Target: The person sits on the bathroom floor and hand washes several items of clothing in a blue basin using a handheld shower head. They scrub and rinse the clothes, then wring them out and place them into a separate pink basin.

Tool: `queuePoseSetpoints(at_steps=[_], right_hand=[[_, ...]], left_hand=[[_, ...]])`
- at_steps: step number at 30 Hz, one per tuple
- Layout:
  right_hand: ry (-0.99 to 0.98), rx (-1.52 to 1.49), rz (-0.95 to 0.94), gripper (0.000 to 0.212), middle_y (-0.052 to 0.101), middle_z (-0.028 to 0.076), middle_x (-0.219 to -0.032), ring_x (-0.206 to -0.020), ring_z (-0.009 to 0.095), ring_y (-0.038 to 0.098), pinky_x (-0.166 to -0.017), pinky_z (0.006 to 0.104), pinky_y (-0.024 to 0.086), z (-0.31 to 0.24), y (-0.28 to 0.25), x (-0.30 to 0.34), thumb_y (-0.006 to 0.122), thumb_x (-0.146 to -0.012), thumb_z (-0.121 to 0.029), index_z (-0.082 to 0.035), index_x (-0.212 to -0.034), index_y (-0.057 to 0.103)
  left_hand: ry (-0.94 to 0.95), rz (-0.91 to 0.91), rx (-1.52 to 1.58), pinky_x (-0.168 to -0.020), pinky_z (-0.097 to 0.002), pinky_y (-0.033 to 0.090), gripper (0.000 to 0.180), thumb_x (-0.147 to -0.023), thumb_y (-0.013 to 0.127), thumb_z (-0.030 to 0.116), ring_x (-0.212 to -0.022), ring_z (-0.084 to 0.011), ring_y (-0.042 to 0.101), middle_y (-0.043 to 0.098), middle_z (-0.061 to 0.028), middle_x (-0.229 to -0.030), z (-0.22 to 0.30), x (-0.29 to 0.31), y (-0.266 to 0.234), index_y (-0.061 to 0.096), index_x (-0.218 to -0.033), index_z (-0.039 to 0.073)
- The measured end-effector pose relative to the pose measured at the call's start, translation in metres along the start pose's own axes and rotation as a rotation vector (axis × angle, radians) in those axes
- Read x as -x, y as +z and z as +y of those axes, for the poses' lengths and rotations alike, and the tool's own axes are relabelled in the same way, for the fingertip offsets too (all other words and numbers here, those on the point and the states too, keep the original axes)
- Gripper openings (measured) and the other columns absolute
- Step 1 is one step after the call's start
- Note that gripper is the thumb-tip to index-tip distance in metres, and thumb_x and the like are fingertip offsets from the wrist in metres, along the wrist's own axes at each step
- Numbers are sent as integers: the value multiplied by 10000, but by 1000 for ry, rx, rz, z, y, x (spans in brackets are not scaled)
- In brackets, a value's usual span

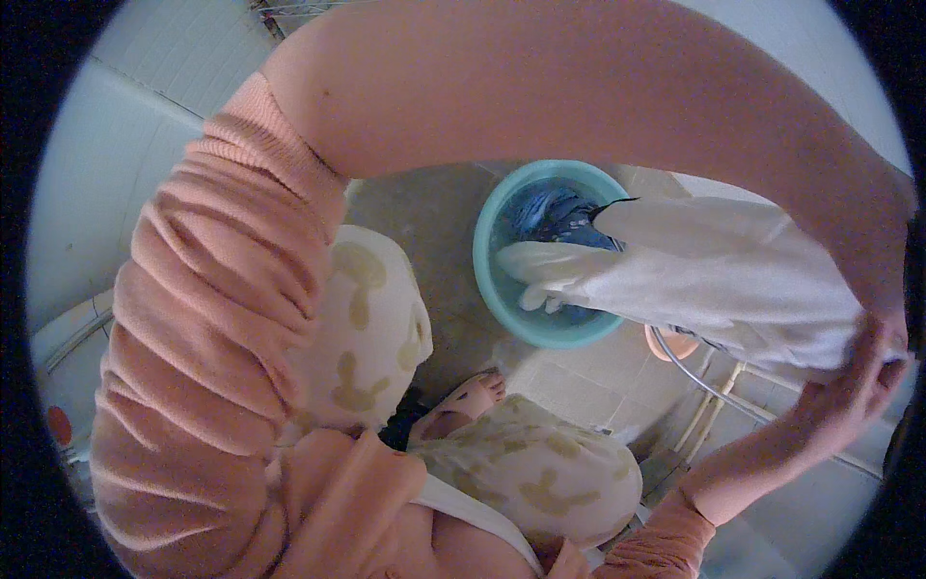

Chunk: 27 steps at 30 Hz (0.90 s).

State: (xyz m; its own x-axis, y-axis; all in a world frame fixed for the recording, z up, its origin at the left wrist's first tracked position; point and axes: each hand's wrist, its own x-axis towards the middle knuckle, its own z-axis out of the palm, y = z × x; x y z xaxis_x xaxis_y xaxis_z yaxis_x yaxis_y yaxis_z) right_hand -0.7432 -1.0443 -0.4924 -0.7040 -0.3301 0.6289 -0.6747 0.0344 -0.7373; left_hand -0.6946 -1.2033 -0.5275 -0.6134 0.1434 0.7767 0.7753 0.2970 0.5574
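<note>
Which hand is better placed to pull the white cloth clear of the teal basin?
Right, probably: the right hand grips the white cloth, arm uncrossed; the left hand reaches across the body, grip unclear.

Left hand cut off at right rim; basin (502,289) contents partly under white cloth (714,280).
</note>
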Motion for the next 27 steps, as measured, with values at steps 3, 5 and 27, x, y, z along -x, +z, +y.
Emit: queuePoseSetpoints(at_steps=[3,5,27], right_hand=[[88,15,-6,412,553,131,-1103,-1000,205,547,-861,298,429,-20,0,2,633,-808,-191,24,-1130,489],[197,1,-78,424,548,130,-1107,-1012,207,540,-876,306,424,-10,5,11,639,-805,-187,31,-1135,485],[-195,454,-1411,591,407,209,-1143,-1037,372,434,-810,479,406,261,95,257,686,-656,-334,-148,-1176,474]], left_hand=[[-74,15,-18,-753,-300,462,523,-648,722,338,-866,-206,583,617,-127,-933,1,3,-9,570,-1022,5],[-170,26,34,-756,-303,466,539,-643,728,344,-869,-209,585,619,-128,-941,-6,11,-15,570,-1032,5],[-962,-1001,-598,-826,-460,447,688,-551,732,163,-1015,-360,496,394,-181,-1204,-127,315,78,430,-1156,36]])
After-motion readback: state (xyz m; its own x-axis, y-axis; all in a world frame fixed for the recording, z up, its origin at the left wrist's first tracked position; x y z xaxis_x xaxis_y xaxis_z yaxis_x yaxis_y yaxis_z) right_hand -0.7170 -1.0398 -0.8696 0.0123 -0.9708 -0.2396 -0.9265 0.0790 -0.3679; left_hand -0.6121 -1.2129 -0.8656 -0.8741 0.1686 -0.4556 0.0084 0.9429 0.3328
